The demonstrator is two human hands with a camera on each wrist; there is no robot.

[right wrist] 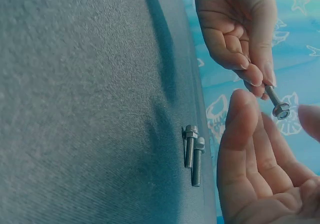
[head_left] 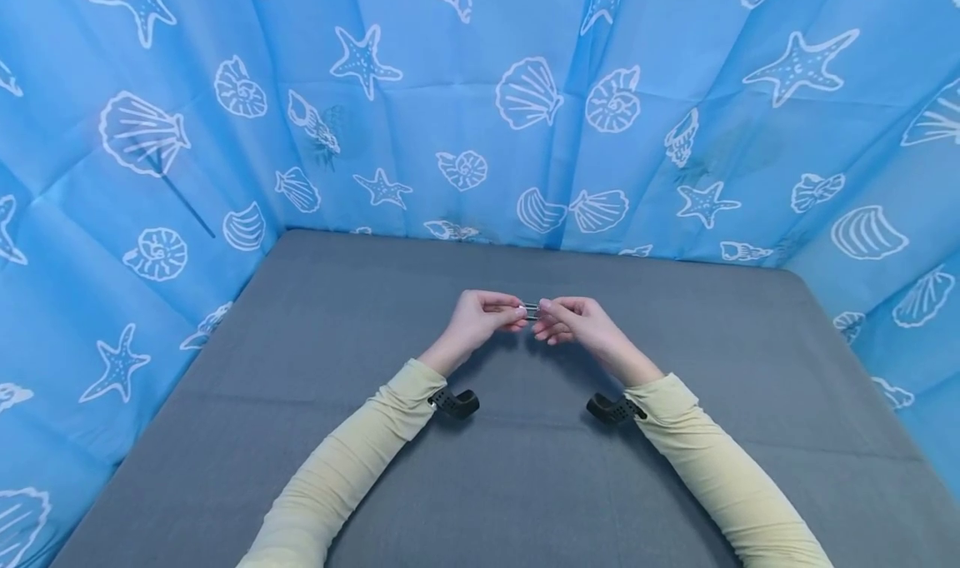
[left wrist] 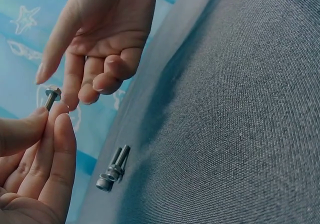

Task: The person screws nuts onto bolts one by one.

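A small silver hex flange bolt (left wrist: 52,96) is pinched by its threaded end between the thumb and fingers of my left hand (head_left: 480,316). Its flanged head points toward my right hand (head_left: 576,320). In the right wrist view, the bolt (right wrist: 277,104) has its head between the spread right thumb and the fingers, with a gap at the thumb. The right fingers are loosely bent and grip nothing. Two similar bolts (right wrist: 194,154) lie side by side on the grey cloth, close to both hands.
A grey cloth-covered table (head_left: 517,468) spreads beneath both arms. Behind it and at its sides hangs a blue curtain (head_left: 420,118) with white shells and starfish. Black straps (head_left: 456,403) sit at the wrists, below pale yellow sleeves.
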